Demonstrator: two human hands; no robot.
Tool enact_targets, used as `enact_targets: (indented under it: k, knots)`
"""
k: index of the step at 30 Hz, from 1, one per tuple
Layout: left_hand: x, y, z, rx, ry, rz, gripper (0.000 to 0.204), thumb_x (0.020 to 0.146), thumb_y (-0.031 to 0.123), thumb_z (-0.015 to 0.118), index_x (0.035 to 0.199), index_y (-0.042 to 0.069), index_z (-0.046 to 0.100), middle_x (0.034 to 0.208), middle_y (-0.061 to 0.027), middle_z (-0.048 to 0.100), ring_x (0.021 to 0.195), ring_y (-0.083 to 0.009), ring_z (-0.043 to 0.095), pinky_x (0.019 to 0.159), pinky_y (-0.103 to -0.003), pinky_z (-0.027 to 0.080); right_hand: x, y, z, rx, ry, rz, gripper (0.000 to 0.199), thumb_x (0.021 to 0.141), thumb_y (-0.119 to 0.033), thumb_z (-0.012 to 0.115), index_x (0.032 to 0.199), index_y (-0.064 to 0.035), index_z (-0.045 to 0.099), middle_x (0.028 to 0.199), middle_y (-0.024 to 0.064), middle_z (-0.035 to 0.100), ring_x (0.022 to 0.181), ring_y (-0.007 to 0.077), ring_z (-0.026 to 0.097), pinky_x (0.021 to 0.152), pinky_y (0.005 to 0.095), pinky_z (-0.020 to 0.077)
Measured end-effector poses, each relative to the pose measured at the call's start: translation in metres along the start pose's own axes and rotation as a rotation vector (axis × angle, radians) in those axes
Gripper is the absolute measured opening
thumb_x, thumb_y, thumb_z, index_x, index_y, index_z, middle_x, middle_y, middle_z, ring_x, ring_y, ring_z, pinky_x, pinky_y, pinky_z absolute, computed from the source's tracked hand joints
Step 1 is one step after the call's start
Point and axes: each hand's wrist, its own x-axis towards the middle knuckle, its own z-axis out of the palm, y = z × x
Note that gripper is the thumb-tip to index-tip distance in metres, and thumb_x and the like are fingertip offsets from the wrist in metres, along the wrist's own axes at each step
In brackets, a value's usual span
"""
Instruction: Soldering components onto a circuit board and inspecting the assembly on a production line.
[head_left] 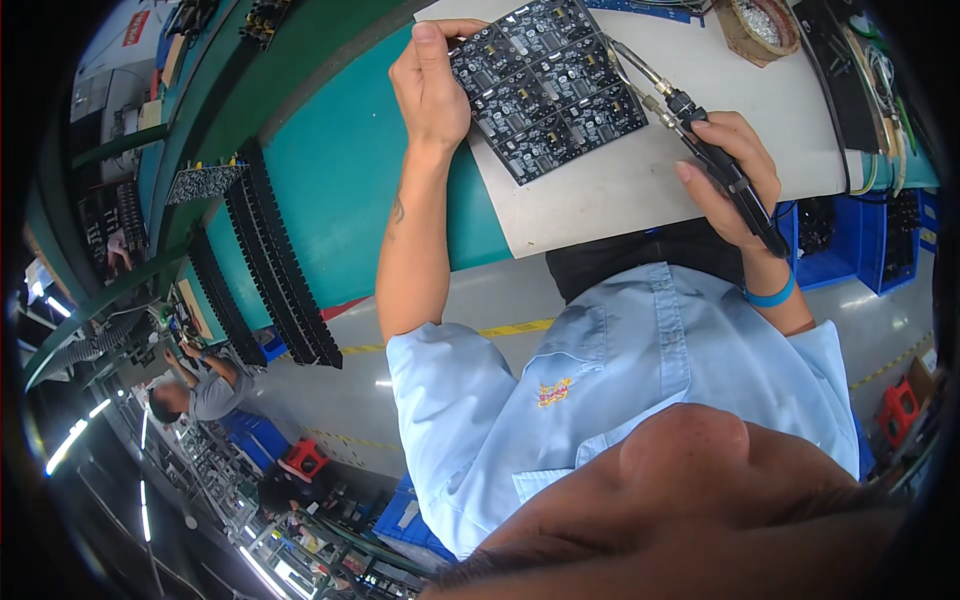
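Observation:
My left hand (432, 95) grips the left edge of a black circuit board panel (555, 95), thumb on its near face. Several small boards with tiny components make up the panel, which sits tilted over the white sheet (740, 110) on the bench. My right hand (738, 172) is closed round the black handle of soldering tweezers (742, 198). Their two metal arms reach up to the panel's right edge; whether the tips touch it I cannot tell. A blue band (770, 292) circles my right wrist.
A round tub of shiny metal shavings (757, 28) stands at the far right. Black slotted racks (285, 270) lie on the green mat (345, 130) to the left, one holding a board panel (205, 183). Blue bins (830, 245) sit below the bench's right side. A seated person (210, 385) works farther left.

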Motion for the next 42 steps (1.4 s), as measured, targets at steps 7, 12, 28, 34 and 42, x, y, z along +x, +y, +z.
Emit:
enact_targets:
  k: [7, 12, 28, 34, 42]
  knots:
    - [0.0, 0.0, 0.002, 0.208, -0.125, 0.045, 0.05, 0.103, 0.041, 0.046, 0.104, -0.003, 0.07, 0.104, -0.0136, 0.069, 0.097, -0.0228, 0.058, 0.087, -0.033, 0.046, 0.0, -0.006, 0.002, 0.003, 0.048, -0.005, 0.041, 0.073, 0.003, 0.076, 0.114, 0.0014, 0.067, 0.105, 0.0147, 0.065, 0.082, 0.0213, 0.06, 0.074, 0.0285, 0.0487]
    - [0.016, -0.011, -0.012, 0.437, 0.022, 0.013, 0.041, 0.099, 0.038, 0.058, 0.112, 0.001, 0.068, 0.112, -0.0146, 0.066, 0.109, -0.0242, 0.055, 0.096, -0.034, 0.044, -0.002, -0.002, 0.001, 0.013, 0.067, -0.002, 0.042, 0.073, 0.003, 0.075, 0.114, 0.0008, 0.067, 0.106, 0.0146, 0.065, 0.082, 0.0211, 0.06, 0.073, 0.0283, 0.049]
    - [0.163, -0.182, -0.169, 1.194, 0.365, -0.289, 0.068, 0.09, 0.053, 0.06, 0.131, -0.001, 0.052, 0.133, -0.0262, 0.046, 0.115, -0.0465, 0.05, 0.093, -0.056, 0.046, 0.0, -0.004, -0.002, -0.001, 0.097, 0.032, 0.041, 0.073, 0.002, 0.076, 0.113, -0.0003, 0.067, 0.104, 0.014, 0.063, 0.076, 0.0198, 0.056, 0.067, 0.0274, 0.0471]
    - [0.192, -0.229, -0.186, 1.273, 0.17, -0.225, 0.059, 0.091, 0.047, 0.059, 0.124, -0.002, 0.054, 0.127, -0.0258, 0.05, 0.11, -0.0461, 0.052, 0.091, -0.055, 0.047, 0.0, -0.004, 0.0, -0.017, 0.087, 0.025, 0.042, 0.073, 0.001, 0.077, 0.114, -0.0004, 0.067, 0.104, 0.0141, 0.063, 0.074, 0.0194, 0.056, 0.066, 0.0264, 0.0467]
    - [0.186, -0.23, -0.211, 1.414, -0.018, -0.094, 0.045, 0.094, 0.038, 0.058, 0.114, -0.002, 0.057, 0.116, -0.0252, 0.056, 0.102, -0.0455, 0.056, 0.088, -0.053, 0.049, 0.0, -0.006, 0.0, -0.04, 0.125, 0.016, 0.042, 0.074, 0.001, 0.077, 0.114, -0.0004, 0.067, 0.103, 0.0142, 0.063, 0.073, 0.0185, 0.056, 0.066, 0.0265, 0.0472]
